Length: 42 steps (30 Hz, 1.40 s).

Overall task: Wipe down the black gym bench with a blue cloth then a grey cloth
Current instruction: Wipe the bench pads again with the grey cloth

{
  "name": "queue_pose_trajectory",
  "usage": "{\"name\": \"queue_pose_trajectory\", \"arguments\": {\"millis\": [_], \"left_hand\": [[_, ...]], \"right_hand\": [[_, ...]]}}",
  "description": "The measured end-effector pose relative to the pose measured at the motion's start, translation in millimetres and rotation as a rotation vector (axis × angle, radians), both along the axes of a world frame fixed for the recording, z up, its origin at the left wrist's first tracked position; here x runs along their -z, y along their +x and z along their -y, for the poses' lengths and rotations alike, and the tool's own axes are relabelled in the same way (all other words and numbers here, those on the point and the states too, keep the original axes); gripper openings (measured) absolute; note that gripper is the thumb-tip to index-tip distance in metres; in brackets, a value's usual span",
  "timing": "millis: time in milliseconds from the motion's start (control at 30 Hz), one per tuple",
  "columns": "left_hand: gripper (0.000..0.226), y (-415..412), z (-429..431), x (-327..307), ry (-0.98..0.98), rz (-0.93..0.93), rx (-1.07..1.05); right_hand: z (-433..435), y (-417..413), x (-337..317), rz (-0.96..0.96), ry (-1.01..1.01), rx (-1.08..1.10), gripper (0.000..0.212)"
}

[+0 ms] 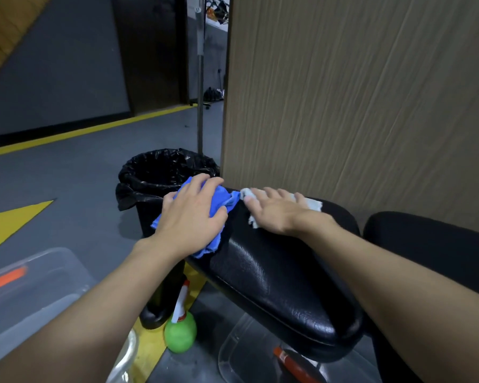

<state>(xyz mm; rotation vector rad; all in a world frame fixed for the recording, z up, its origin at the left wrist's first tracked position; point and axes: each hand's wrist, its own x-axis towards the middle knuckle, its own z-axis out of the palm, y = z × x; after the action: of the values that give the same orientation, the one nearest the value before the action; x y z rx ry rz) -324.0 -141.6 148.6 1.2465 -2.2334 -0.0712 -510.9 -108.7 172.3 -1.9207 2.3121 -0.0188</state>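
A person's left hand (191, 217) presses a bunched blue cloth (221, 200) onto the far end of a black gym bench (274, 277), while the right hand (274, 211) lies flat on a pale grey cloth (314, 204) just beside it. A black-lined bin (161, 170) stands beyond the bench against a wood-grain panel (357, 106). A green spray bottle (180, 330) sits on the floor below.

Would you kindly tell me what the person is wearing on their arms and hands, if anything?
Nothing shows on them. The left hand and right hand are bare, with no gloves and no visible rings. The left forearm and right forearm carry no sleeve, watch or band as far as the picture's edge.
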Motion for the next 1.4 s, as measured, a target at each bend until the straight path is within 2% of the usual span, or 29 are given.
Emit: {"name": "queue_pose_trajectory", "arguments": {"millis": [200, 300, 500, 600, 733, 833, 900, 1000, 1167, 1300, 1400], "left_hand": [[0.045, -2, 1, -1, -0.018, 0.031, -0.022], [0.041, 2, 0, 0, -0.025, 0.038, 0.000], [0.050, 8, 2, 2, -0.023, 0.019, 0.084], [0.050, 7, 2, 3, -0.030, -0.015, 0.080], [0.047, 6, 1, 2, -0.012, -0.072, 0.095], [0.033, 6, 0, 0, 0.018, -0.118, 0.094], [0.026, 7, -1, 0, 0.024, -0.110, 0.087], [0.031, 9, -3, -6, 0.044, -0.044, 0.077], [0.039, 18, -8, -11, 0.117, 0.009, 0.033], [0.039, 19, -11, -5, 0.182, -0.044, 0.070], [0.038, 19, -8, -5, 0.178, -0.058, 0.070]], "right_hand": [[-19, 5, 1, 0.030, 0.001, -0.135, 0.056], [-36, -21, -2, 0.035, 0.004, -0.061, 0.054], [-72, -66, -2, 0.027, -0.006, 0.141, 0.053], [-64, -44, -2, -0.007, -0.003, 0.169, 0.053], [-48, 21, 1, -0.080, 0.004, 0.051, 0.055], [-45, 54, 6, -0.072, 0.003, -0.034, 0.062], [-50, 50, 6, -0.062, -0.002, -0.086, 0.061], [-73, 25, 3, -0.106, -0.001, -0.133, 0.055], [-127, -8, 4, -0.120, 0.007, 0.016, 0.058], [-138, 16, 5, -0.152, 0.017, 0.047, 0.061], [-133, 51, 11, -0.188, -0.054, -0.082, 0.075]]}}
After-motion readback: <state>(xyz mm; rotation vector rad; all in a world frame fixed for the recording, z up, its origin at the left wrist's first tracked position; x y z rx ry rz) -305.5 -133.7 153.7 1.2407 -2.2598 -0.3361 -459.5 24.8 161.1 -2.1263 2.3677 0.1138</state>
